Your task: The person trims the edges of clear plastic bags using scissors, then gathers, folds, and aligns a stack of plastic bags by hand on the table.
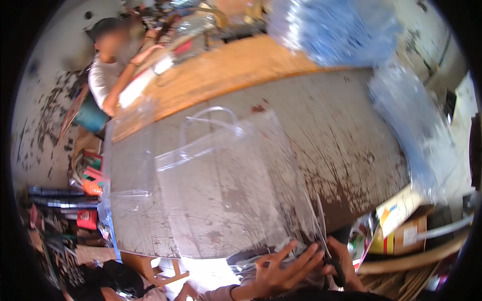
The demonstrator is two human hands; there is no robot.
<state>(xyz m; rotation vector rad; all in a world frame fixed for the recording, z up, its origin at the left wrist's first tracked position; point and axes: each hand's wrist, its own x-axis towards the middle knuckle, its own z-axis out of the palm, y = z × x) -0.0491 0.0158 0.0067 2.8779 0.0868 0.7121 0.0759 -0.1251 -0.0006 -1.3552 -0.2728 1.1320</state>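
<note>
A clear plastic bag (221, 190) with a looped see-through handle (221, 109) lies flat on the scratched grey-brown table (346, 130). Its lower end hangs towards me over the near edge. My left hand (288, 271) rests on crumpled plastic there, fingers stretched and spread. Just right of it, my right hand (344, 258) is closed around the black handles of a pair of scissors (321, 223). The blades point up and away from me, beside the bag's right side. Whether they touch the plastic I cannot tell.
Another clear plastic piece (128, 165) lies at the table's left end. Large bundles of bluish plastic (346, 30) sit at the back right, with more plastic (419, 125) along the right. A co-worker (108, 65) is at the wooden surface (211, 75) beyond. Cardboard boxes (406, 236) stand lower right.
</note>
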